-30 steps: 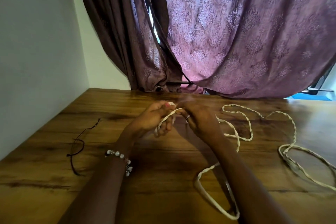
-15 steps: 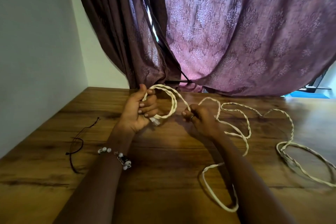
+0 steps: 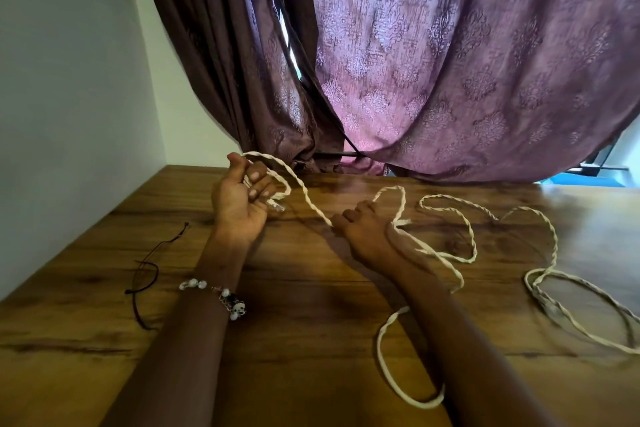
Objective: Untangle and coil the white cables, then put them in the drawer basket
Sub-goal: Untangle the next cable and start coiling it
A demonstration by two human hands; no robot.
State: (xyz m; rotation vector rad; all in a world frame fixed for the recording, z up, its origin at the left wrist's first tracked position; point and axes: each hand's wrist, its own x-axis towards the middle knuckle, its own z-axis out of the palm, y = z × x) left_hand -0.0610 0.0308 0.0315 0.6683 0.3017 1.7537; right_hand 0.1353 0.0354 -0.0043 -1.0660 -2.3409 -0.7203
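The left hand [image 3: 242, 201] is sitting at about ten o'clock from the middle of the wooden table [image 3: 311, 288], palm turned up, its fingers curling round a loop of the twisted white cables [image 3: 467, 239], with a clear plug end poking out just beneath the fingertips. From that loop the strand is running down toward four o'clock into the right hand [image 3: 363, 232], which is pinching it with curled fingers, knuckles up, near the table's centre. Past the right hand the cables are trailing loosely over the tabletop toward three o'clock in several open bends, and another loop is lying at five o'clock beside the right forearm. A thin dark cord [image 3: 149, 270] is resting at eight o'clock, well apart from the hands. A beaded bracelet [image 3: 221, 295] is circling the left wrist, and purple patterned curtains [image 3: 450, 62] are hanging at twelve o'clock.
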